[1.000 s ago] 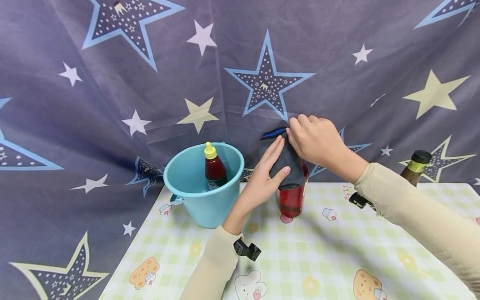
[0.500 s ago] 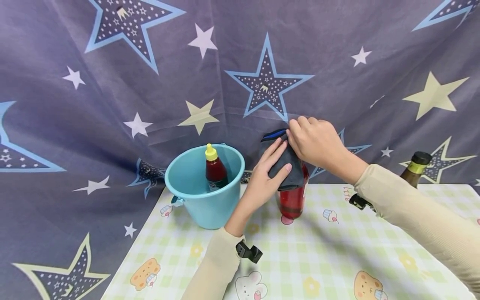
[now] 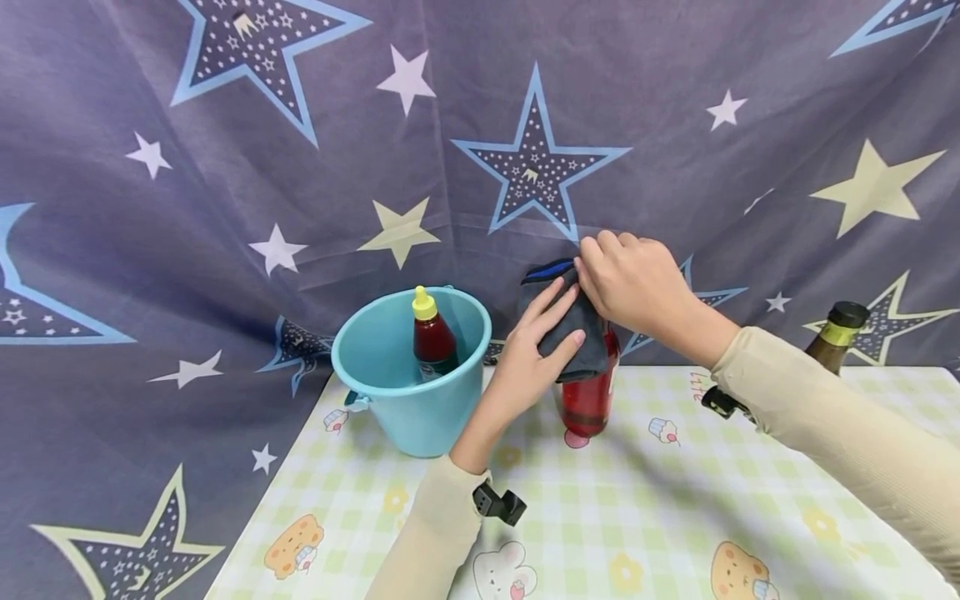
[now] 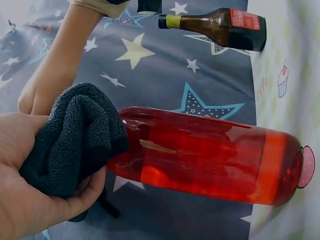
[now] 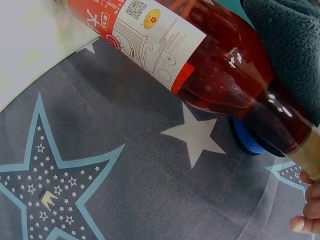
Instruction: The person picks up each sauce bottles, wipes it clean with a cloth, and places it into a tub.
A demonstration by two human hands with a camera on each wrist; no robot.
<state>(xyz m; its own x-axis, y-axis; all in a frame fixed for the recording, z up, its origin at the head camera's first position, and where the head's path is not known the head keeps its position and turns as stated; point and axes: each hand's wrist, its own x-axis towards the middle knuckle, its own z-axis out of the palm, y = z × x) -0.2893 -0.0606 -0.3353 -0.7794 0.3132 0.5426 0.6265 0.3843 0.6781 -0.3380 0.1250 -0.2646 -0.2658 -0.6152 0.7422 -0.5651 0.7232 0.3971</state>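
Note:
A tall bottle of red liquid (image 3: 587,404) stands upright on the table. Its red-and-white label (image 5: 150,42) faces the right wrist camera, and its neck (image 5: 306,152) is gold towards the top. My right hand (image 3: 633,279) grips the bottle by the top of the neck. With my left hand (image 3: 521,367) I hold a dark grey towelling cloth (image 4: 75,142) around the bottle's upper part. Fingers and thumb wrap the cloth in the left wrist view. A blue patch (image 3: 550,268) shows at the cloth's upper edge.
Left of the bottle stands a light-blue bucket (image 3: 420,421) with a dark red sauce bottle (image 3: 435,342), yellow-capped, inside. A brown bottle with a black cap (image 3: 836,333) stands at the right, partly behind the right sleeve. A star-patterned curtain (image 3: 322,167) hangs behind the checked tablecloth (image 3: 592,517).
Both hands keep their hold on the cloth and the bottle neck. The head view shifts very slightly; otherwise nothing visibly moves.

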